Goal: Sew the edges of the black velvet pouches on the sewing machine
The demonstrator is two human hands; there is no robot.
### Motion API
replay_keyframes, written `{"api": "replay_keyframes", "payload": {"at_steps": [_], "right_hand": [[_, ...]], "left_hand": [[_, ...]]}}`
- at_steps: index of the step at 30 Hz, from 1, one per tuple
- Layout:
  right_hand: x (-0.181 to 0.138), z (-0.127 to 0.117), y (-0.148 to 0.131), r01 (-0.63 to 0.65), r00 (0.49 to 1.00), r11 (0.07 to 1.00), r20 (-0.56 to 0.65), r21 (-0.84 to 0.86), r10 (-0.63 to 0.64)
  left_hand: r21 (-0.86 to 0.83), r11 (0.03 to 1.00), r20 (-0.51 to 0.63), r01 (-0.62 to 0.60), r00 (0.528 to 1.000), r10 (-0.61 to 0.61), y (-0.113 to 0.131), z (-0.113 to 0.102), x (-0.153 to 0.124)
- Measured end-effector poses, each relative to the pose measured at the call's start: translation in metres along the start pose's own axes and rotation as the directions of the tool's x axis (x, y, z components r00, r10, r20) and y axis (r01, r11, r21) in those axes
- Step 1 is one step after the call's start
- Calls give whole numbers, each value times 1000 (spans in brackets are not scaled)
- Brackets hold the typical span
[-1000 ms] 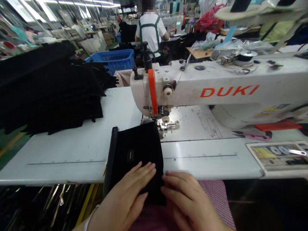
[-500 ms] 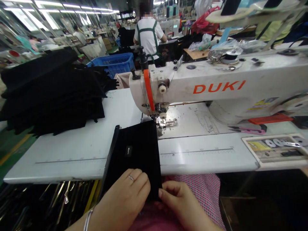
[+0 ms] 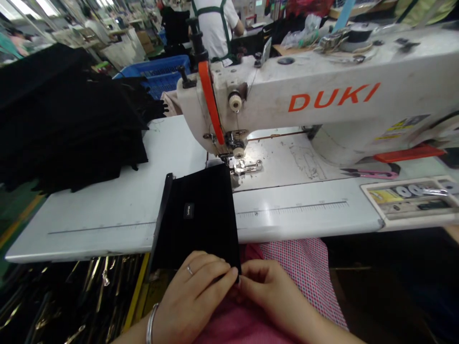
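Observation:
A black fabric piece [image 3: 201, 215] with a small label lies on the white sewing table [image 3: 107, 215], its far end by the presser foot [image 3: 245, 166] of the white DUKI sewing machine [image 3: 322, 95]. Its near end hangs over the table's front edge. My left hand [image 3: 197, 291] pinches that near edge at its right corner, fingers curled together, a ring and a bracelet showing. My right hand [image 3: 272, 291] meets it at the same corner, fingers bent and closed on the cloth edge.
A tall stack of black fabric [image 3: 68, 119] fills the table's left side. Pink snips [image 3: 373, 174] and a tray of small parts [image 3: 412, 198] lie at the right. A blue crate [image 3: 158, 76] and a person in a white shirt [image 3: 215, 24] are behind.
Both hands have drawn back from lying flat on the cloth to pinching its near right corner below the table edge. The view has moved closer to the machine.

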State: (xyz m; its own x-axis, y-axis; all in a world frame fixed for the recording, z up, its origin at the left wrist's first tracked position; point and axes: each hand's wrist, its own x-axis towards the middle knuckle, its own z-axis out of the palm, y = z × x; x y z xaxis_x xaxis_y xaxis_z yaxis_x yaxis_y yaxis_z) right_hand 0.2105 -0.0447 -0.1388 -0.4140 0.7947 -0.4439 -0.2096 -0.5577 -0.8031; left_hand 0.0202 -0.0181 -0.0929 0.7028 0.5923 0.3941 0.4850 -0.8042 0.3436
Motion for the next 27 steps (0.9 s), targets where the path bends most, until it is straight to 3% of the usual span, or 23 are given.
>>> {"api": "replay_keyframes", "payload": {"at_steps": [4,16,19,21,24,25,27], "right_hand": [[0,1,-4,0,1000,1000,2,-12,0],[-4,3,-5,58,998,998,35,-32,-57],[-6,4,-5,125,992,975,0,-182,-127],[-7,3,-4,225,967,885,-22,-408,-256],[-7,-1,-2,361,887,656,27,-663,-461],[-7,-3,-1,394,847,563,47,-726,-530],[-5,-7,-2,443,715,333,103,-832,-692]], "left_hand": [[-26,1000,-31,0,1000,-1,0,2,2],[-130,985,125,111,988,-95,-1,9,-4],[-115,985,103,127,988,-115,-2,11,-5],[-109,987,83,120,990,-112,-3,12,-5],[-125,988,52,93,995,-87,-5,13,-6],[-130,988,42,86,996,-81,-5,13,-6],[-132,988,24,79,997,-77,-5,13,-7]]}}
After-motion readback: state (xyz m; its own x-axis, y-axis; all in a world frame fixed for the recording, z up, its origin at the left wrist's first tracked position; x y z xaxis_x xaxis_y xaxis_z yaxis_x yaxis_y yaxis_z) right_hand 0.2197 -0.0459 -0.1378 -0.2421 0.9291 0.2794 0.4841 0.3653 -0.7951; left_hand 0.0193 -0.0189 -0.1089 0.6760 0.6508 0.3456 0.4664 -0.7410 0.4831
